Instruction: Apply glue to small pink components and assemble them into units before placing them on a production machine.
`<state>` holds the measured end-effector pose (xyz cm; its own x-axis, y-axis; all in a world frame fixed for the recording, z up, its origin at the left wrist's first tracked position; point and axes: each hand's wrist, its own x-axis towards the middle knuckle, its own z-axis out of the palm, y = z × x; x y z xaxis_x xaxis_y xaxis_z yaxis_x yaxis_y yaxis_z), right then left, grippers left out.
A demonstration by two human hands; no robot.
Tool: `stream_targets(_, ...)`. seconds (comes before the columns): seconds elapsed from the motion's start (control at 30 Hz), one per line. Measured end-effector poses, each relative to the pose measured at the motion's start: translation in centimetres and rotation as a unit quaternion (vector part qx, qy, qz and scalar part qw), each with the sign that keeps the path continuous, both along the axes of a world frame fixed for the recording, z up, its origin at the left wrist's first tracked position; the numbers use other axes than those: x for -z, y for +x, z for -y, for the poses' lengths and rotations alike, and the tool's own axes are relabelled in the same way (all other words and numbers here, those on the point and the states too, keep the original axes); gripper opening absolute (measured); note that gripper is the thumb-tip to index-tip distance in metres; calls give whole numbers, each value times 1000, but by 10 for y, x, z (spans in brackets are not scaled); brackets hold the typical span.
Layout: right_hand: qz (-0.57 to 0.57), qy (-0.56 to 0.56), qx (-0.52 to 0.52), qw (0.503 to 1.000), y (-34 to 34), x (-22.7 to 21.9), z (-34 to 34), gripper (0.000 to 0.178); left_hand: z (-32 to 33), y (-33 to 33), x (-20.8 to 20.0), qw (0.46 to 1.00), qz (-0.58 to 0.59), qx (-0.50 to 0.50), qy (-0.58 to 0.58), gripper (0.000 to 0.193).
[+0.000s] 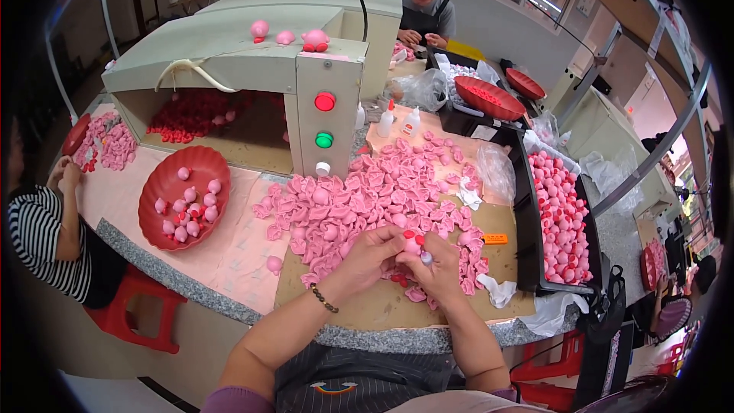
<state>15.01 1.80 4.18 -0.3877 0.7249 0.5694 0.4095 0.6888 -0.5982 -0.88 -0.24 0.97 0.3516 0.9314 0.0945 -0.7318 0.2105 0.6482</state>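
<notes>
Over the near edge of the worktable, both my hands meet on one small round pink toy figure (412, 245) with red parts. My left hand (368, 254) pinches it from the left, a beaded bracelet on that wrist. From the right, my right hand (439, 266) is closed on it too. A small whitish tip (426, 258) shows by the right fingers; what it belongs to is hidden. Just beyond and around my hands spreads a heap of loose pink pieces (359, 203). A few small red pieces (399, 281) lie below my fingers.
Left stands a red bowl (157, 222) with pink figures; right, a black crate (527, 237) full of them. A box-shaped machine (329, 76) rises behind the heap, near squeeze bottles (387, 119). An orange object (495, 239) and crumpled tissue (498, 291) lie right. Other people sit around.
</notes>
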Motion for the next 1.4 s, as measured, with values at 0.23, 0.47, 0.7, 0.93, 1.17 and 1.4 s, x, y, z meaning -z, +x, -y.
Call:
stream_targets(0.23, -86, -75, -82, 990, 3, 8, -6, 42, 2, 0, -16, 999, -31, -29, -32, 16)
stream_targets(0.47, -123, -110, -101, 981, 1, 4, -6, 27, -2, 3, -13, 989, -120, -80, 20, 15)
stream_targets(0.7, -112, -157, -75, 978, -4, 2, 2, 22, 2, 11, 3, 990, -68, -121, -1, 11)
stream_targets(0.93, -117, -163, -58, 978, 2, 8, 5, 20, 2, 16, 6, 998, 6, -68, 2, 12)
stream_targets(1.17, -144, -166, -73, 973, -9, -1, 12, 25, 2, 20, 12, 994, 39, -101, 18, 12)
stream_targets(1.4, -148, -144, -56, 977, -12, 4, 12, 22, 8, 24, 1, 990, 62, -130, 1, 14)
